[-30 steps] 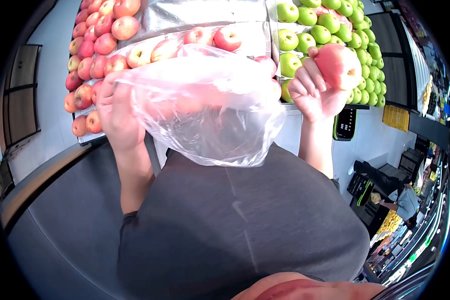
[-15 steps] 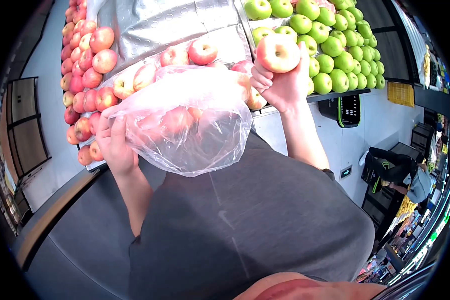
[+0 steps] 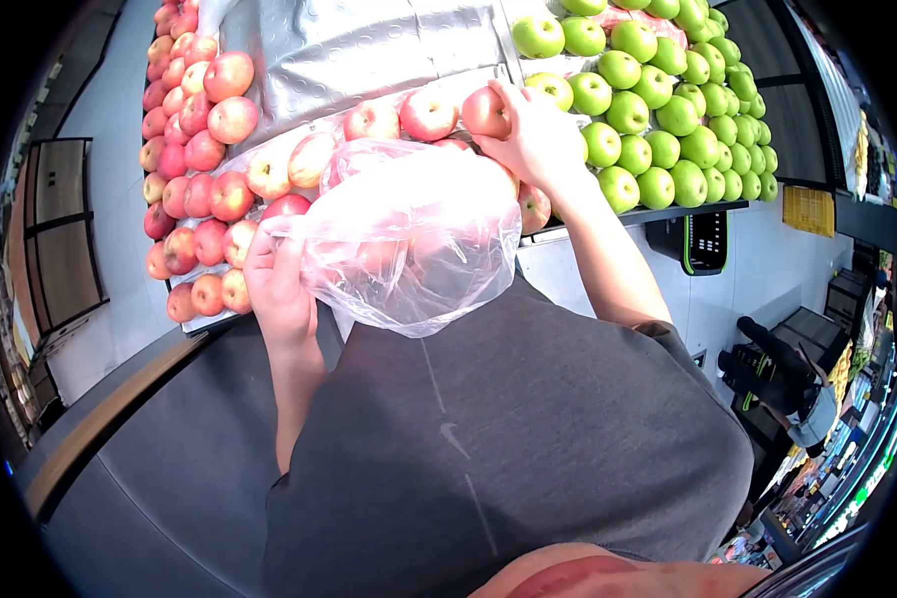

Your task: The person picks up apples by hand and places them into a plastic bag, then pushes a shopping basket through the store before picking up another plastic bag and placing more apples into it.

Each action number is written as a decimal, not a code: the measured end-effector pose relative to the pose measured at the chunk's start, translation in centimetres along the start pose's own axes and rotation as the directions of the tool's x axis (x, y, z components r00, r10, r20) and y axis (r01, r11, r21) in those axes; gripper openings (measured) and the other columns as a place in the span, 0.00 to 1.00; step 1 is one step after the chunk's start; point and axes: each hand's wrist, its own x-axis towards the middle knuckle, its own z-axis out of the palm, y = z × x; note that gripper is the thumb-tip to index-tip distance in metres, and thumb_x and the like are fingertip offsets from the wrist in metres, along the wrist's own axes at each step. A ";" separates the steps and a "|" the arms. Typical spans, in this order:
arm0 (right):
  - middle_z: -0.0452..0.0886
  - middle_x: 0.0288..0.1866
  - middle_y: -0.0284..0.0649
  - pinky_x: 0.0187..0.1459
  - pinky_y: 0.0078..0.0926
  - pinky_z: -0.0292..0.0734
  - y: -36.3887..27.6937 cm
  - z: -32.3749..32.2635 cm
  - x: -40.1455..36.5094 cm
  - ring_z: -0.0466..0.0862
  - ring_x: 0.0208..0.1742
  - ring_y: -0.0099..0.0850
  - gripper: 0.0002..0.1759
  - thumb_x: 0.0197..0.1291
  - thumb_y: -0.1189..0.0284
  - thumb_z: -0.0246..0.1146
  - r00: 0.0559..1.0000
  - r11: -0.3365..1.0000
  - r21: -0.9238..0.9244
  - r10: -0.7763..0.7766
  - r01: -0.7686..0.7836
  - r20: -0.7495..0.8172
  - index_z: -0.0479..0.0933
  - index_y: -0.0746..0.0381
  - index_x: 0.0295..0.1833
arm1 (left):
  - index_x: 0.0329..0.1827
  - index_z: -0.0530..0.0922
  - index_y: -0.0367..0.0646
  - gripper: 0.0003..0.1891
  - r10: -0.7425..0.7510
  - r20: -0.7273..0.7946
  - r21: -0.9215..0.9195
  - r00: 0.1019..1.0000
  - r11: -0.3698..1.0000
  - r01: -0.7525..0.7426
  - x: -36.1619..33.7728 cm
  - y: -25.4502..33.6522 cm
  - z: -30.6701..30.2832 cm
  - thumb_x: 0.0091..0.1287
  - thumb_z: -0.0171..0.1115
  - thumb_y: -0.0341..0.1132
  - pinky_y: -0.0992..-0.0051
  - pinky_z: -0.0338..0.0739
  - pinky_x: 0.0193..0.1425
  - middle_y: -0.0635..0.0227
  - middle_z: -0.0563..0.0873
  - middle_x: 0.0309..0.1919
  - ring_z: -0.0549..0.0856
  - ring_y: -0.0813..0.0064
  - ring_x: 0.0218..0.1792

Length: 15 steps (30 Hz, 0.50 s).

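My left hand [image 3: 281, 274] is closed on the edge of a clear plastic bag [image 3: 419, 289], which hangs in front of my shirt with red apples showing through its film. My right hand [image 3: 538, 140] reaches to the display, its thumb and fingers around a red apple [image 3: 486, 112] at the end of the front row. Beside that one, another red apple [image 3: 429, 114] rests on the pale liner. Glare whitens the upper part of the bag.
Stacked red apples [image 3: 209, 194] line the left of the display; green apples [image 3: 658, 130] fill the right side. Silver padded sheeting [image 3: 359, 50] covers the middle. A black scale [image 3: 703, 244] is at the right, with a yellow crate [image 3: 807, 211] and another person [image 3: 792, 384] farther off.
My right hand has lowered a held apple from above the green apples leftward to the red row. My left hand still holds the bag, shifted slightly right in view.
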 end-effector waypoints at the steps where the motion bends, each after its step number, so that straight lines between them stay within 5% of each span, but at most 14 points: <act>1: 0.81 0.43 0.47 0.44 0.40 0.81 0.0 0.2 0.4 0.84 0.44 0.45 0.36 0.47 0.59 0.72 1.000 1.000 -0.002 -0.006 0.006 0.000 0.72 0.57 0.63 | 0.50 0.77 0.34 0.07 -0.012 -0.001 -0.019 1.000 1.000 0.012 -0.1 -0.1 0.0 0.73 0.56 0.27 0.78 0.79 0.49 0.65 0.85 0.42 0.84 0.79 0.42; 3: 0.81 0.47 0.48 0.45 0.41 0.82 0.1 0.4 1.2 0.84 0.45 0.46 0.34 0.49 0.62 0.71 0.992 0.987 -0.141 -0.055 0.072 0.118 0.71 0.57 0.63 | 0.49 0.77 0.34 0.07 -0.006 -0.024 -0.016 1.000 1.000 0.006 -0.2 -0.2 0.0 0.74 0.56 0.28 0.79 0.79 0.48 0.65 0.84 0.42 0.84 0.80 0.41; 12: 0.78 0.53 0.49 0.52 0.39 0.79 -1.1 -1.3 1.6 0.82 0.53 0.45 0.37 0.50 0.62 0.73 0.945 0.988 -0.152 0.035 0.016 0.325 0.70 0.55 0.67 | 0.47 0.78 0.36 0.06 -0.041 -0.070 0.016 0.997 0.999 0.042 -0.5 0.1 0.7 0.74 0.56 0.28 0.88 0.68 0.33 0.74 0.82 0.33 0.77 0.91 0.30; 15: 0.78 0.55 0.48 0.52 0.39 0.79 -1.1 -2.1 1.0 0.82 0.54 0.44 0.35 0.52 0.63 0.72 0.977 0.991 -0.132 0.030 -0.001 0.210 0.70 0.55 0.66 | 0.46 0.78 0.36 0.05 -0.019 -0.152 0.057 0.988 0.998 0.028 -0.5 0.8 2.0 0.73 0.56 0.28 0.89 0.64 0.30 0.76 0.81 0.32 0.74 0.93 0.28</act>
